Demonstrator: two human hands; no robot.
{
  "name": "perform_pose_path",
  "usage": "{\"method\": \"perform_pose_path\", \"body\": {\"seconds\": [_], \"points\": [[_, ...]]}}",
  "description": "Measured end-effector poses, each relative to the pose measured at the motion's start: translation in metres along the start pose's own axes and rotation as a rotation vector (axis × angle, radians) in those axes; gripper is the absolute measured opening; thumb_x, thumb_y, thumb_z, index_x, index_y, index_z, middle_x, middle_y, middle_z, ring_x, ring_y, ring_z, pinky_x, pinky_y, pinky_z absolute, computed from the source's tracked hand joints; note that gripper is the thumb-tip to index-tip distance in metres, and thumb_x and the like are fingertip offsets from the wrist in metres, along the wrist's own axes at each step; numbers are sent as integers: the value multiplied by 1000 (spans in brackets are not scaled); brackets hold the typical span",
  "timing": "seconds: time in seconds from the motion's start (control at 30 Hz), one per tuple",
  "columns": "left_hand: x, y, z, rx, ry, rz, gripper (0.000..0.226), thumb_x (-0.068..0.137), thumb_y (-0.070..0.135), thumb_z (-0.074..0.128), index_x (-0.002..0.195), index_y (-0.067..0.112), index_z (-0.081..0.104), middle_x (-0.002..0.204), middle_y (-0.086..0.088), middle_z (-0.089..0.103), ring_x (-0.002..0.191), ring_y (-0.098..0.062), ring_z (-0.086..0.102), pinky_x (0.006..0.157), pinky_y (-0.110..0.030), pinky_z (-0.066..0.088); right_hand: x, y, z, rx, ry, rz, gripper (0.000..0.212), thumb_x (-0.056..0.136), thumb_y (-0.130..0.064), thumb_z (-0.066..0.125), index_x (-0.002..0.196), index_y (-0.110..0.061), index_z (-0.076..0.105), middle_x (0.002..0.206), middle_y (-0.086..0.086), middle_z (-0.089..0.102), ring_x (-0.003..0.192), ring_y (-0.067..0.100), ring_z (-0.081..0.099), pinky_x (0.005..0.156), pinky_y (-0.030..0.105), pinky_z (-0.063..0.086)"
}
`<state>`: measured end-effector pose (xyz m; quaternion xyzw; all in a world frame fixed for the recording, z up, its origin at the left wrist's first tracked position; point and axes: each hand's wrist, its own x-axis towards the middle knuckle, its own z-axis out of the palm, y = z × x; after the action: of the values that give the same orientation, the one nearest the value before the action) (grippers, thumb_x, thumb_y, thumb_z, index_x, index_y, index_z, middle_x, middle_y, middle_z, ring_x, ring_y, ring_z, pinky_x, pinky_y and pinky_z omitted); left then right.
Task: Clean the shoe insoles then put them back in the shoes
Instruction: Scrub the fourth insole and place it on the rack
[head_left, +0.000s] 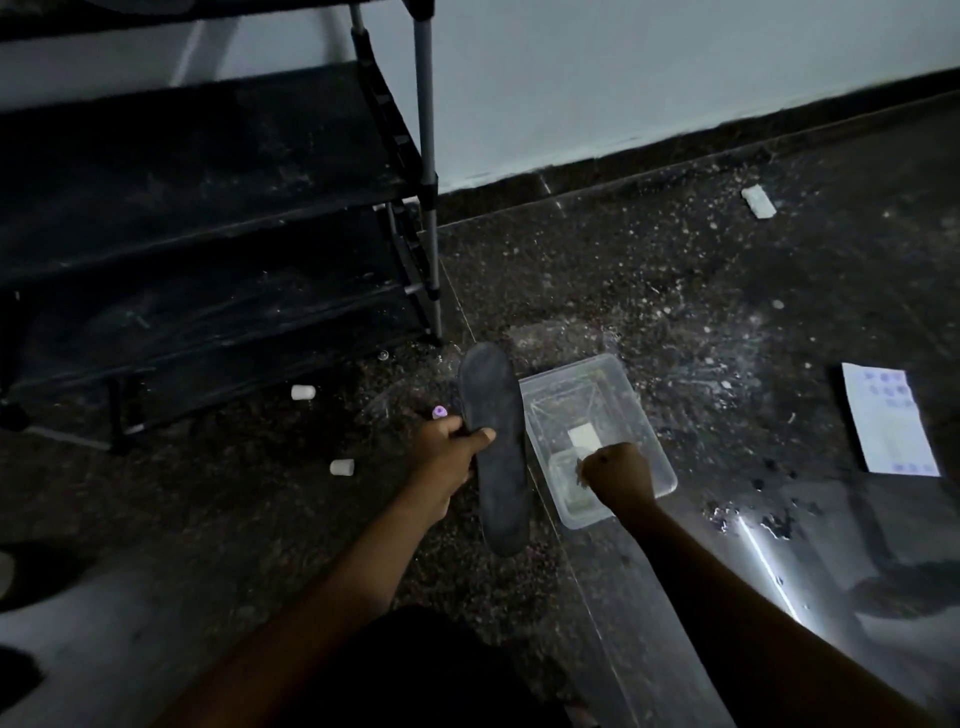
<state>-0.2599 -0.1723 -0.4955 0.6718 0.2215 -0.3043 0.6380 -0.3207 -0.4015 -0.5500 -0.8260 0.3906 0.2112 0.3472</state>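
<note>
My left hand (452, 452) grips a dark insole (504, 483) at about its middle, thumb across the face that I can see and fingers curled behind it. The insole is held off the floor, one end pointing far toward the rack and the other near toward me, just left of a clear plastic tub (644, 431).

My right hand (618, 475) is down in the near end of the tub, fingers curled round a pale wad (563, 483). The fist covers most of it, so I cannot tell whether it is cloth or sponge. A small white block (584, 434) lies in the tub just beyond the knuckles. The light is too dim to judge how much water the tub holds.

The tub sits on a dark speckled stone floor (675, 291) that looks wet and spattered around it. Two small white caps (303, 392) (342, 466) and a small purple piece (439, 412) lie to the left. A printed paper sheet (888, 421) lies well off to the right and a white scrap (758, 201) far right near the wall (623, 78).

A black tiered rack (208, 208) stands at far left, its top cut off. A dark shape (21, 571) at the near left edge is cropped and unreadable.
</note>
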Motion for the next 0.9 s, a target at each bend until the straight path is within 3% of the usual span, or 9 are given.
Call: {"method": "perform_pose_path", "body": {"seconds": [0.13,0.3,0.4,0.57,0.73,0.9], "points": [[0,0,-2,-11,1,5,8,94,8,72,101,12,75,107,-11,78,99,-27,73,80,-36,53,1,4,0,20,58,41,22,94,-18,57,102,-5,73,97,14,70,84,27,61,73,26,45],[-4,9,-8,-11,22,26,15,93,10,73,108,9,75,106,-10,78,104,-31,73,92,-52,57,-22,-22,-9,301,71,-123,16,82,-16,72,68,-10,76,65,13,72,69,32,73,71,45,61],[-11,19,-12,-19,10,44,18,94,12,74,112,9,74,104,-4,79,102,-25,73,95,-50,56,-53,-53,-16,522,-70,-244,13,89,-16,73,78,-9,78,74,13,74,71,24,72,70,37,60],[-29,40,-22,-41,0,131,16,93,11,73,109,10,75,100,-4,80,100,-26,75,91,-46,59,-95,-97,-27,585,-201,-436,24,93,-34,71,89,-12,78,85,9,77,84,28,75,77,40,60],[-49,68,-36,-88,-23,200,18,95,9,70,112,8,74,102,-6,80,97,-24,76,88,-43,61,-117,-127,-40,632,-228,-500,9,91,-12,72,96,-7,77,90,16,76,90,39,72,79,45,60],[-72,94,-43,-105,-17,271,18,96,8,69,113,10,74,103,-4,80,97,-20,76,89,-41,61,-134,-150,-54,643,-236,-528,11,91,-6,71,99,-1,74,93,20,75,94,48,68,83,57,56]]}}
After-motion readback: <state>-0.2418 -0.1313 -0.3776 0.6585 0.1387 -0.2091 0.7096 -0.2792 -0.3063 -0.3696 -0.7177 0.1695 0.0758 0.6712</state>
